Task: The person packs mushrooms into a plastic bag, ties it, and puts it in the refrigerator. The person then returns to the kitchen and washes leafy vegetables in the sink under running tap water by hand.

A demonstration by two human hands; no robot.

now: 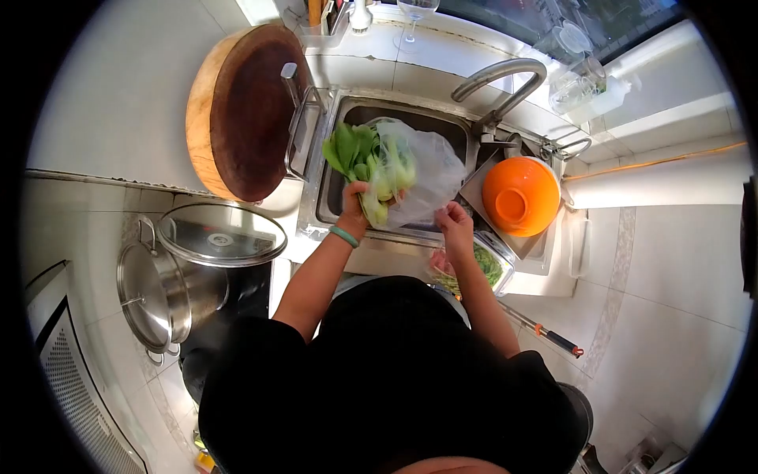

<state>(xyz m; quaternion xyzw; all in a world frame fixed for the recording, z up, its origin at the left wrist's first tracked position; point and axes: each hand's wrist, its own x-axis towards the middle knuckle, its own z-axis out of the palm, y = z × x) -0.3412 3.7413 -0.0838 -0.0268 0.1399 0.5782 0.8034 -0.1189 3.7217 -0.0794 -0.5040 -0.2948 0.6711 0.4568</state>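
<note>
While the left hand (pixel 354 207) grips the bok choy (pixel 359 152) low on its pale stems, the right hand (pixel 455 224) attends to the translucent plastic bag (pixel 433 170).

Bok choy: one bunch, green leaves toward the left, stems partly inside the bag; held over the near part of the stainless-steel sink basin (pixel 335 189).
Left hand: fingers curled around the stems, a pale green bangle (pixel 344 236) on the wrist.
Right hand: thumb and fingertips brought together at the bag's lower right edge, apparently pinching the plastic; the exact grip is too small to tell.
Faucet (pixel 513 99): curved, metal, behind the basin's right side.
Orange bowl (pixel 521 196): upside down, right of the basin.
Tray of vegetables (pixel 487 267): green and pinkish contents, just beyond the right forearm, partly hidden by it.
Round wooden chopping board (pixel 257 114): standing on edge, left of the sink.
Glass lid (pixel 222 235): steel-rimmed, beside the large steel pot (pixel 178 296), on the left.
Stemmed glass (pixel 412 17): upright, on the ledge behind the sink.
</note>
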